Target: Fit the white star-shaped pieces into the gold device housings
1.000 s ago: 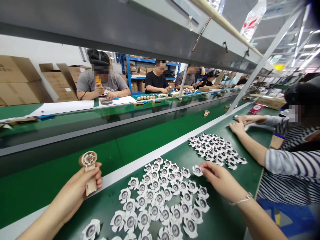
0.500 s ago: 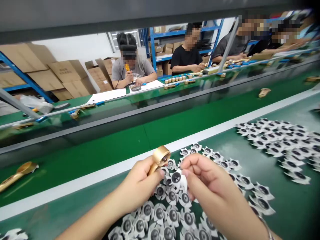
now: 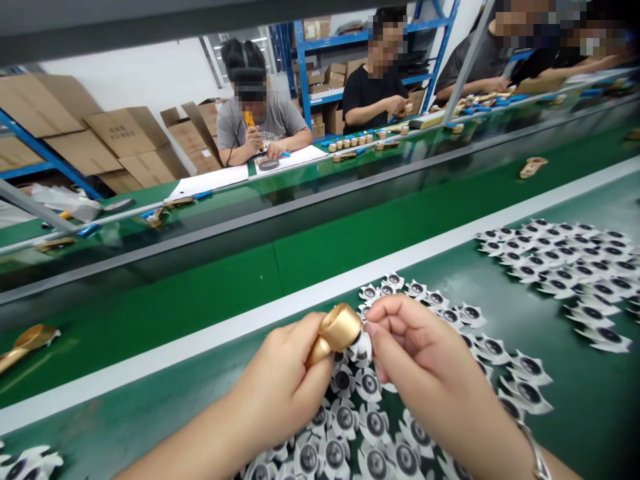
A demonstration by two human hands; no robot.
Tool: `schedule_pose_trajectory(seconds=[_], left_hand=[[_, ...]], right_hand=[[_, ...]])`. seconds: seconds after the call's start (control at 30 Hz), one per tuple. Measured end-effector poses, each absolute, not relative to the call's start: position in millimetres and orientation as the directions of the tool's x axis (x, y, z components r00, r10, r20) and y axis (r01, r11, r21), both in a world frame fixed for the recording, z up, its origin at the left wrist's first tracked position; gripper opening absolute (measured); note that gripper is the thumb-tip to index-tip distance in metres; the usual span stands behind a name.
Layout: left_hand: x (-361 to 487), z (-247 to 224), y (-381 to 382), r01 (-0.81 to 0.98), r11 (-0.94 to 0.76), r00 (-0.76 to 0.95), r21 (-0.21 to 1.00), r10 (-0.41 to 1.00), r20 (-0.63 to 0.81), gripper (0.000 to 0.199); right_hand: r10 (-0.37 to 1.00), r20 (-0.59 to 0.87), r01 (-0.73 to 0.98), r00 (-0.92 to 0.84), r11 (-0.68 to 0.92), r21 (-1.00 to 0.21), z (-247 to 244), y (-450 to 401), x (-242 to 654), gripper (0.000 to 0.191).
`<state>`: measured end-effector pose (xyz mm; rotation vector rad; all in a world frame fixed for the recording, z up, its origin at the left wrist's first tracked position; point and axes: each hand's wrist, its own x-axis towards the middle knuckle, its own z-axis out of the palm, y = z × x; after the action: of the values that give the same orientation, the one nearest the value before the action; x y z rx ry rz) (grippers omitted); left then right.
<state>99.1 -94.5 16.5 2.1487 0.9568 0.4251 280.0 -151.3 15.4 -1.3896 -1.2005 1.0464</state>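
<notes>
A gold ring-headed part is gripped by its handle in my left hand, its round head tilted toward my other hand. Between the thumb and fingers of my right hand is a white fan-shaped wheel, held right against the gold head, which partly covers it. Beneath and around both hands, many white bladed wheels with dark centres lie on the green table.
A second group of white wheels lies at the right. Gold parts rest on the green belt, one at the far left, another at the right. Across the belt, several people work near blue shelves and cardboard boxes.
My left hand has turned the gold part and brought its head over the white wheel in my right hand, closing the gap between them. The view has shifted slightly.
</notes>
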Motion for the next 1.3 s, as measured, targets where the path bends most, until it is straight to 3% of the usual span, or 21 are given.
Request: schedule_pose_trajectory(seconds=[0.33, 0.53, 0.7, 0.87, 1.07, 1.13, 1.2, 1.3], left_hand=[[101, 18, -95, 0.547, -0.335, 0.627, 0.767, 0.771, -0.111, 0.007], [100, 18, -96, 0.566, -0.400, 0.637, 0.721, 0.767, -0.074, 0.011], [96, 14, -96, 0.617, -0.530, 0.669, 0.582, 0.743, -0.033, 0.026], [96, 13, -97, 0.570, -0.579, 0.722, 0.583, 0.691, -0.020, 0.035], [94, 19, -79, 0.571, -0.509, 0.715, 0.644, 0.693, -0.087, 0.015], [86, 17, -60, 0.660, -0.489, 0.624, 0.570, 0.780, -0.053, 0.016], [72, 11, -36, 0.788, -0.458, 0.488, 0.412, 0.872, 0.037, 0.036], [46, -3, -1, 0.914, -0.376, 0.360, 0.153, 0.925, 0.121, 0.047]], right_hand=[[0.989, 0.059, 0.149, 0.139, 0.038, -0.988, 12, -154, 278, 0.010], [0.991, 0.021, 0.118, 0.129, 0.005, -0.993, 12, -154, 277, 0.010], [0.993, -0.062, -0.023, 0.104, -0.060, -0.998, 12, -154, 275, 0.016], [0.972, -0.232, -0.286, -0.030, -0.230, -0.930, 11, -151, 280, 0.024], [0.931, -0.304, -0.480, -0.203, -0.365, -0.798, 4, -144, 285, 0.031], [0.937, -0.299, -0.458, -0.181, -0.350, -0.817, 3, -143, 287, 0.028], [0.946, -0.299, -0.393, -0.126, -0.324, -0.860, 3, -143, 289, 0.024], [0.948, -0.313, -0.283, -0.061, -0.317, -0.905, 3, -142, 292, 0.023]])
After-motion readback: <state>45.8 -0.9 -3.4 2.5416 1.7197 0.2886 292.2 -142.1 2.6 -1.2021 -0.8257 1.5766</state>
